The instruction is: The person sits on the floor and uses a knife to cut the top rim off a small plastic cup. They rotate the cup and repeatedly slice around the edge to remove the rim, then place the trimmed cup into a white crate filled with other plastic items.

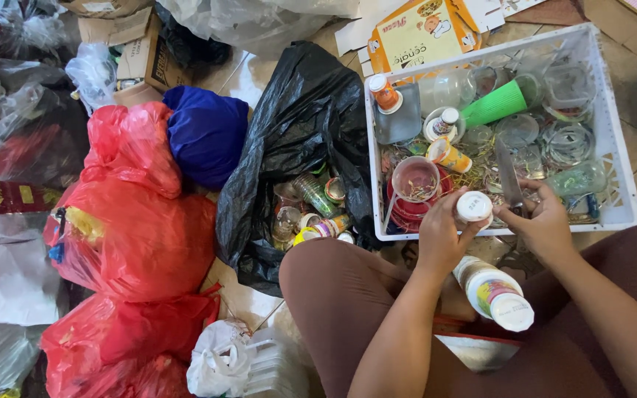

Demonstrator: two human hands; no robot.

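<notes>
On the floor, among red bags (138,221) and a black bag (296,140) | white crate (624,199) of plastic cups | left hand (440,236) fingers curled tight round white-capped bottle (475,208) | right hand (543,225) closed on knife (509,177) | risk: blade likely slips on smooth plastic, nicks left fingers.

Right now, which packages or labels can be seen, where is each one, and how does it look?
Flattened carton: top centre, beside the white crate; orange and cream.
Labelled bottle: on the lap, below the left hand; white cap, colourful label.
Orange-capped bottle: crate's left corner.
Brown cardboard box: top left, printed.
</notes>
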